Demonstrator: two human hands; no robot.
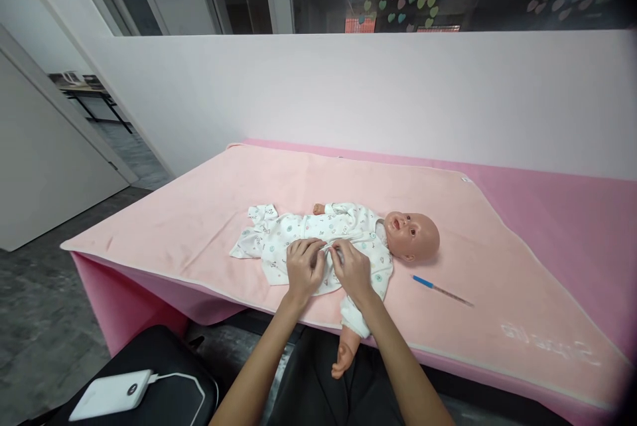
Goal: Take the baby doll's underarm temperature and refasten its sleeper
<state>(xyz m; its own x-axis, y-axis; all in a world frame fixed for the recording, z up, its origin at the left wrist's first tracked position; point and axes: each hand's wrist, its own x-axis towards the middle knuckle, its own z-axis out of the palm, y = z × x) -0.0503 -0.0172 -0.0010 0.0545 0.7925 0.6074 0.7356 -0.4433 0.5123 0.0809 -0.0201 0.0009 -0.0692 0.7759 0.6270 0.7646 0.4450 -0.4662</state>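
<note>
A baby doll (412, 237) lies on its back, head to the right, in a white patterned baby garment (286, 230). At the doll's waist my left hand (304, 268) is closed, thumb and fingers pinching the white cloth of the garment. My right hand (354, 271) is pinched on the same cloth just to the right, its fingertips close to those of the left. Whether they grip a tie or only a fold is too small to tell. One bare doll arm (347, 350) sticks out over the near edge, between my forearms.
A pale pink blanket (199, 200) covers the table over a darker pink cloth (562, 213). Near the doll's head lies a thin stick with a blue end (423, 281). A white power bank (112, 395) with a cable rests on a black seat at lower left. A white wall stands behind.
</note>
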